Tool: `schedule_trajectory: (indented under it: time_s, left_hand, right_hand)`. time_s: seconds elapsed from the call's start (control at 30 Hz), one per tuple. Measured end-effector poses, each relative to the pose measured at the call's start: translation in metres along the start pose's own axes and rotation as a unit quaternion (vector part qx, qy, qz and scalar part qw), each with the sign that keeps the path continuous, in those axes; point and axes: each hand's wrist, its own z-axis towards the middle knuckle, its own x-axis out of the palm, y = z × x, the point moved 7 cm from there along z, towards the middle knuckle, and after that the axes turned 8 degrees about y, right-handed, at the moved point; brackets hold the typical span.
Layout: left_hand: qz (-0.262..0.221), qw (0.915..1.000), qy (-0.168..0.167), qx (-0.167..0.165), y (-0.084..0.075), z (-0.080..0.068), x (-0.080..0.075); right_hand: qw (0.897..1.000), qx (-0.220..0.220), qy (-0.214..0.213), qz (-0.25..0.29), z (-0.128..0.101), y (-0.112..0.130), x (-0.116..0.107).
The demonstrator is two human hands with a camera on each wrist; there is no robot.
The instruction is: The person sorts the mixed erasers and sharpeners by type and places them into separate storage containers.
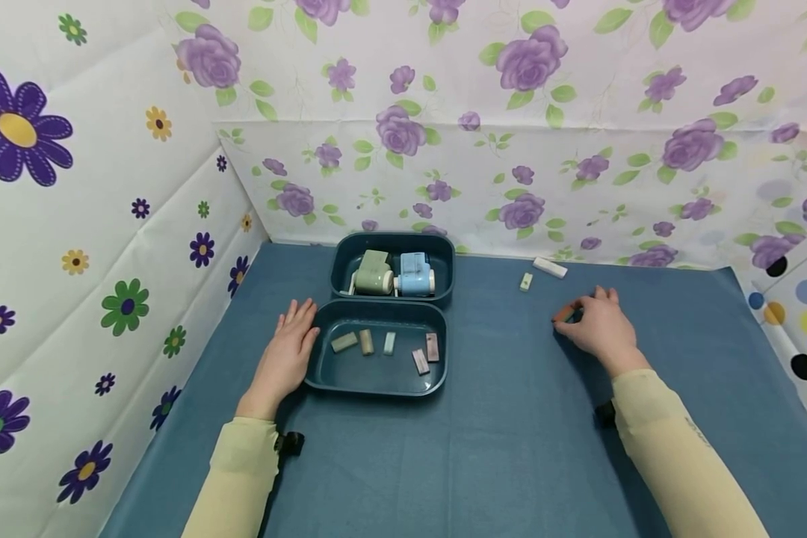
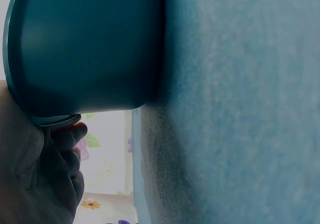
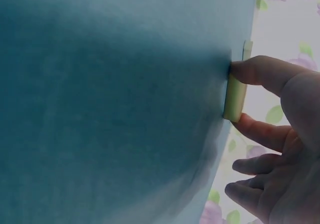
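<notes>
My left hand (image 1: 285, 355) rests against the left side of the front dark teal tray (image 1: 376, 386), fingers straight and thumb at the rim. In the left wrist view, the fingers lie by the corner of the tray (image 2: 90, 49). Several small blocks lie inside, among them a pink block (image 1: 433, 347), a pale blue block (image 1: 389, 344) and a tan block (image 1: 366, 342). Far to the right, my right hand (image 1: 601, 329) pinches a small block (image 1: 565, 313) between thumb and forefinger. It looks orange-brown from the head and yellow-green in the right wrist view (image 3: 235, 98).
Behind the front tray, a second teal tray (image 1: 449, 261) holds a green object (image 1: 373, 273) and a blue object (image 1: 414, 273), both with white ends. A pale green block (image 1: 526, 282) and a white block (image 1: 550, 267) lie near the cloth's back edge. Flowered sheets (image 1: 457, 172) hang behind.
</notes>
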Motion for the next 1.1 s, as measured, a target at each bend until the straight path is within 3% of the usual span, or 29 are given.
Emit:
schedule_trajectory:
  time_s: [0.63,1.1]
  left_hand:
    - [0.000,1.0000,0.000,-0.003,0.0011,0.0016,-0.0008]
    - [0.002,1.0000,0.002,-0.003,0.0016,0.0020,-0.0003]
  right_hand:
    - [0.999,0.018,0.040,-0.014,0.0043,0.0026,-0.0047]
    - [0.999,0.017,0.036,-0.016,0.0020,0.0041,-0.0043]
